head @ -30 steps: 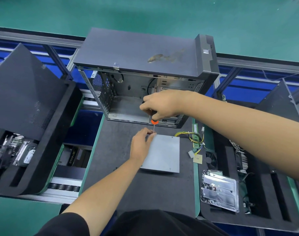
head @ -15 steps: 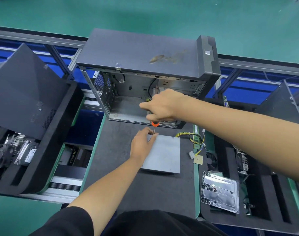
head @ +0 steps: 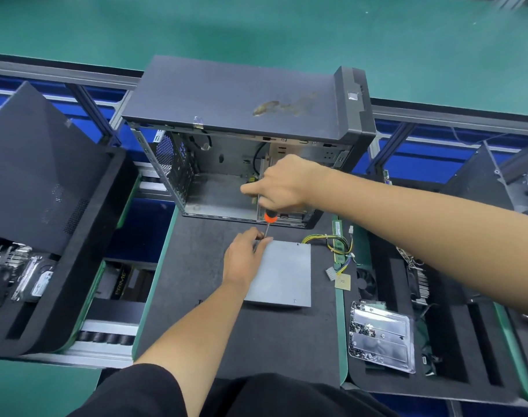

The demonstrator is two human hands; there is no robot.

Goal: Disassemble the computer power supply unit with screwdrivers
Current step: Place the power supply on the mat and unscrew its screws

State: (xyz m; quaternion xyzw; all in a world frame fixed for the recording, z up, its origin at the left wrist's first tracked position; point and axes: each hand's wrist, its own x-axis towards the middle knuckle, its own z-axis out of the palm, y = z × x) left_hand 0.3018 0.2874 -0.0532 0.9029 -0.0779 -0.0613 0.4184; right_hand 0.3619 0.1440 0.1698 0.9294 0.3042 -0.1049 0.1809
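An emptied computer case stands open at the far edge of the dark surface, foam trays hemming both sides. Just in front lies the grey power supply unit, cables trailing right. The right hand grips an orange-collared screwdriver upright over the unit's far-left corner, where the left hand pinches around the tip. Judging by this, a cover screw is being worked; lifting it clear likely comes next, with open room only nearward.

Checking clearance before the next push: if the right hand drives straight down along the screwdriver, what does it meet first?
Most likely the power supply: the screwdriver in the right hand points at its far-left corner, beside the left hand's fingertips. Contact is hidden.
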